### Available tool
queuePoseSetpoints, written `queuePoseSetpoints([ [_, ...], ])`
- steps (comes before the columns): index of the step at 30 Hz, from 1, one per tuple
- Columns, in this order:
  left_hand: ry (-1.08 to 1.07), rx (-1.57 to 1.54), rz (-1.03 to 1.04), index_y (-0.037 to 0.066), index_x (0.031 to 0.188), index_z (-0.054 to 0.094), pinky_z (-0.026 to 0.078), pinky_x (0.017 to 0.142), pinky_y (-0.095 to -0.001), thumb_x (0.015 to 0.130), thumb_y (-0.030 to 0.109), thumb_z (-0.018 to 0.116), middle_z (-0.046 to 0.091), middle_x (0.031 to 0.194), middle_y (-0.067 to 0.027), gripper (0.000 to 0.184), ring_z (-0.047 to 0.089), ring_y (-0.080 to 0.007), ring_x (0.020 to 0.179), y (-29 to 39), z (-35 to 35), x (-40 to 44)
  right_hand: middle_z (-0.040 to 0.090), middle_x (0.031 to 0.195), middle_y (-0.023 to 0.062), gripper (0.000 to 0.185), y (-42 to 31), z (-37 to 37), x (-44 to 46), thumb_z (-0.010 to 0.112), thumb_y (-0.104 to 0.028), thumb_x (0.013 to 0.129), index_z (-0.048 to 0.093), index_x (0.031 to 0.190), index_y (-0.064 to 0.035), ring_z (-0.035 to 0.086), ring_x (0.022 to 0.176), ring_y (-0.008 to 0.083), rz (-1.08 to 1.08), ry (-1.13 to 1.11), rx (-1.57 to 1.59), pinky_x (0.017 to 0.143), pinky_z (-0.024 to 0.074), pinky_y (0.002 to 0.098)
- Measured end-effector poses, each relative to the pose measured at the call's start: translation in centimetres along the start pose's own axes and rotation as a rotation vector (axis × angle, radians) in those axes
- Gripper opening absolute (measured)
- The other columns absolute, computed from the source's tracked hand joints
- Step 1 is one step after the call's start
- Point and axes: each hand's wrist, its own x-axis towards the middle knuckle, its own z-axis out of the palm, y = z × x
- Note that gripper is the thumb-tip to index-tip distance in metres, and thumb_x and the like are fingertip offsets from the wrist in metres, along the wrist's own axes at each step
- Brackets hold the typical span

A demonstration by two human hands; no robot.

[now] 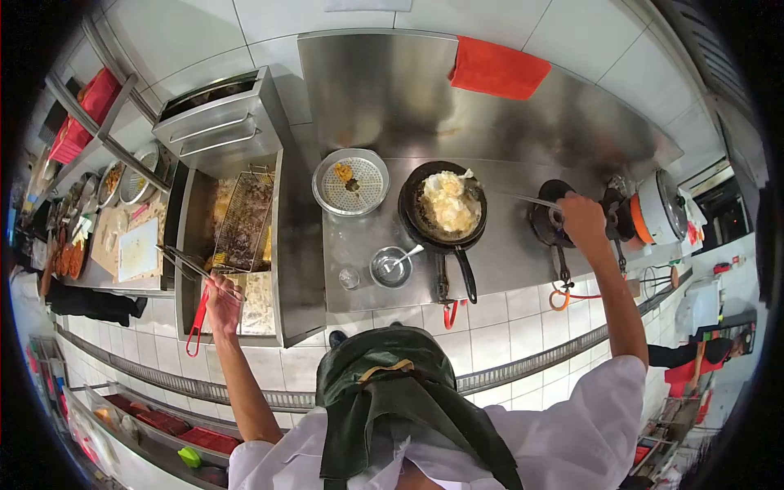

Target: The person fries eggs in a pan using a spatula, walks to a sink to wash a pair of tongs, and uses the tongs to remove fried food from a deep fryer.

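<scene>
My left hand [222, 306] is closed around metal tongs [186, 261] beside the deep fryer, their tips pointing left. A red handle [198, 322] hangs by this hand; I cannot tell what it joins. Close by, a wire fry basket [245, 216] sits in bubbling oil. My right hand [584, 220] grips a long thin metal utensil [523, 198] that reaches left to the fluffy yellow-white egg [451, 202]. The utensil's working end is unclear against the food. The egg lies in a black frying pan [415, 227], its handle pointing toward me.
A perforated metal bowl [327, 192] with fried bits stands between fryer and pan. Nearer are a metal bowl [390, 278] with a spoon [406, 256] and a small clear cup [349, 279]. At right are a black pan [545, 220] and a large pot [660, 214].
</scene>
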Motion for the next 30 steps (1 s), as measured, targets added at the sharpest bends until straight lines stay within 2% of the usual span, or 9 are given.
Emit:
queuePoseSetpoints([
  [1,0.014,-0.003,-0.003,0.014,0.105,0.05,0.048,0.081,-0.0326,0.098,0.03,0.041,0.052,0.083,0.0042,0.019,0.054,-0.0083,0.077,0.0,-0.1,0.1,0.062,0.083,0.011,0.008,-0.5,-0.7,0.8,0.057,-0.009,0.076,0.065,0.078,-0.0076,0.065,0.075,0.0293,-0.085,0.026,-0.024,0.063,0.0526,0.0396],
  [4,-0.019,0.013,0.011,0.013,0.106,0.049,0.048,0.082,-0.0334,0.098,0.029,0.043,0.052,0.084,0.0041,0.019,0.054,-0.0084,0.078,0.0,-0.3,0.2,0.062,0.083,0.0098,0.009,-2.7,-0.9,2.9,0.058,-0.009,0.075,0.066,0.07,-0.0072,0.066,0.075,0.0271,-0.155,-0.008,-0.141,0.063,0.0527,0.0394],
  [8,-0.038,0.033,0.02,0.013,0.107,0.049,0.048,0.083,-0.0332,0.097,0.028,0.045,0.052,0.086,0.0045,0.018,0.054,-0.008,0.08,0.0,-0.1,0.0,0.062,0.086,0.0086,0.007,-5.2,-1.4,4.6,0.061,-0.01,0.073,0.066,0.068,-0.0073,0.066,0.076,0.0255,-0.172,-0.012,-0.168,0.063,0.0529,0.0381],
  [10,-0.012,0.027,0.005,0.013,0.107,0.048,0.048,0.083,-0.0327,0.098,0.029,0.042,0.052,0.086,0.0051,0.019,0.055,-0.0072,0.081,0.2,-0.5,-0.2,0.062,0.09,0.0089,0.004,-6.3,-2.2,5.0,0.064,-0.01,0.071,0.066,0.068,-0.0068,0.066,0.077,0.0247,-0.283,-0.022,-0.221,0.063,0.0532,0.037],
  [17,0.015,0.033,0.004,0.014,0.109,0.045,0.048,0.082,-0.0323,0.099,0.028,0.04,0.051,0.086,0.0049,0.018,0.054,-0.0068,0.081,0.6,-1.2,-0.3,0.057,0.099,0.0089,0.003,-6.1,-1.3,5.5,0.065,-0.007,0.07,0.066,0.068,-0.0056,0.066,0.076,0.0233,-0.29,-0.031,-0.181,0.063,0.0544,0.037],
  [19,0.009,0.036,-0.008,0.014,0.109,0.046,0.047,0.082,-0.0323,0.099,0.028,0.04,0.05,0.086,0.0052,0.018,0.054,-0.0066,0.081,0.8,-1.4,-0.3,0.055,0.102,0.0091,0.003,-5.8,-1.0,5.5,0.064,-0.007,0.07,0.065,0.067,-0.0052,0.065,0.076,0.0238,-0.25,0.04,-0.153,0.063,0.0546,0.0369],
  [22,0.002,0.033,-0.008,0.014,0.109,0.046,0.047,0.082,-0.0324,0.099,0.029,0.041,0.05,0.085,0.0057,0.019,0.054,-0.0063,0.081,0.8,-1.6,-0.1,0.056,0.102,0.0097,0.004,-6.7,-1.8,4.7,0.063,-0.008,0.07,0.064,0.067,-0.0049,0.065,0.076,0.0245,-0.31,0.017,-0.112,0.063,0.0548,0.037],
  [30,0.025,0.001,-0.026,0.015,0.109,0.049,0.046,0.081,-0.0332,0.098,0.03,0.042,0.05,0.085,0.0053,0.02,0.052,-0.008,0.078,0.9,-2.1,0.5,0.057,0.096,0.0108,0.006,-5.0,-1.7,4.1,0.06,-0.006,0.072,0.064,0.069,-0.0044,0.066,0.074,0.0267,-0.247,-0.004,-0.085,0.063,0.055,0.0394],
])
